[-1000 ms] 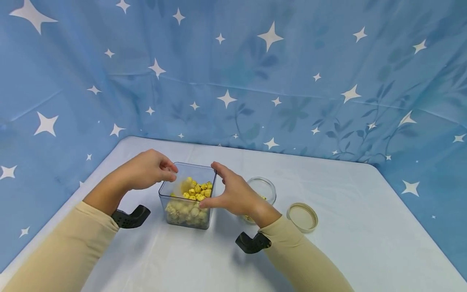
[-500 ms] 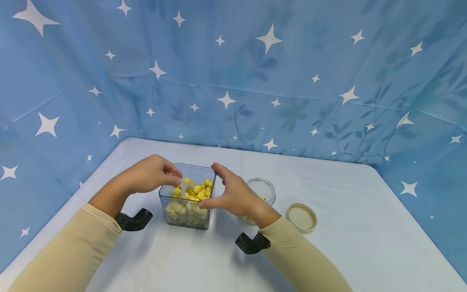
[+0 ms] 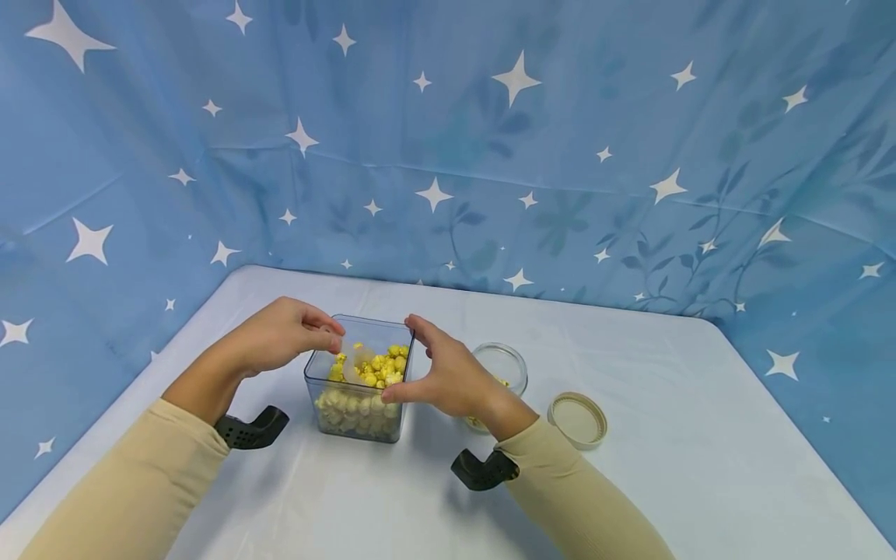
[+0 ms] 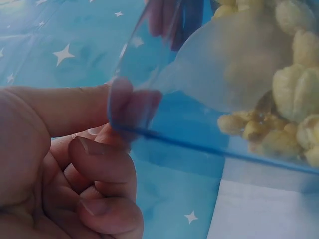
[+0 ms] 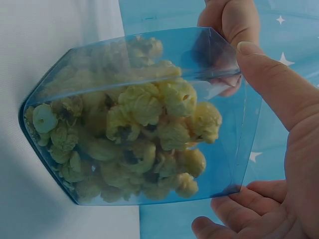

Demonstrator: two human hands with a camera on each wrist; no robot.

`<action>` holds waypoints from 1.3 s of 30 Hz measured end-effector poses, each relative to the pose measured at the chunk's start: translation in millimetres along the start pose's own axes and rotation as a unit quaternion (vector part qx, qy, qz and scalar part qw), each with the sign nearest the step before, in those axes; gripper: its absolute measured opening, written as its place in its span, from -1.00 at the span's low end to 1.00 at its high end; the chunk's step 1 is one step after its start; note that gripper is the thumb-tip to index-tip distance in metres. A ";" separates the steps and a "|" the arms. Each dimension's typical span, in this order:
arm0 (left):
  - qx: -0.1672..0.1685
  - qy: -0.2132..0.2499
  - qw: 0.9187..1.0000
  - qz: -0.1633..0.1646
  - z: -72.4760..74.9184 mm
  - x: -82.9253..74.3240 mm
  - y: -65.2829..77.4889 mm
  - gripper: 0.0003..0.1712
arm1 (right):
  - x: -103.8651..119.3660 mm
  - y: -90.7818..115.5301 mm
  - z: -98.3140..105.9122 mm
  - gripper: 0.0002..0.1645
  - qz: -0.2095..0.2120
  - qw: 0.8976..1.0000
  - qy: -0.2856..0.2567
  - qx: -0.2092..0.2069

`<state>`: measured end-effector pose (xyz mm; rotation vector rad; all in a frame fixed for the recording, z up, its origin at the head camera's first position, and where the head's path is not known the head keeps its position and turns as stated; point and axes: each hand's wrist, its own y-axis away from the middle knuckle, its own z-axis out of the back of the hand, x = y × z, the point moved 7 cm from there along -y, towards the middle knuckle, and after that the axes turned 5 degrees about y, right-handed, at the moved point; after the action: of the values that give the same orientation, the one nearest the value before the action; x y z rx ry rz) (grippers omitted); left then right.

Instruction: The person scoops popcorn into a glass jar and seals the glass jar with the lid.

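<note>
Left hand point(image 3: 280, 334) pinches a pale scoop point(image 4: 214, 74); right hand point(image 3: 451, 372) grips the tub point(image 3: 374, 331) (popcorn point(image 3: 383, 369) inside).

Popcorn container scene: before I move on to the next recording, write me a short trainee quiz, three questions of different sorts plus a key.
1. True or false: the right hand grips the popcorn container.
2. Which of these lies farthest right in the head view? A: clear jar. B: beige lid. C: popcorn container.
3. What do the fingers of the left hand pinch?

Key: 1, true. 2, B. 3, a pale, translucent scoop.
</note>
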<state>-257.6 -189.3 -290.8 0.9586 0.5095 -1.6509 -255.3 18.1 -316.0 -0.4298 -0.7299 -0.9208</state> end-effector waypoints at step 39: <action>-0.032 0.076 0.997 -0.004 22.5 24.8 10.5 -0.48 | 0.4 2.8 -0.5 0.30 -0.001 1.000 -0.008 0.004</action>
<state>-256.7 -223.9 -296.1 1.0413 0.6648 -1.5661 -252.6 19.1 -316.2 -0.4293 -0.7495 -0.9168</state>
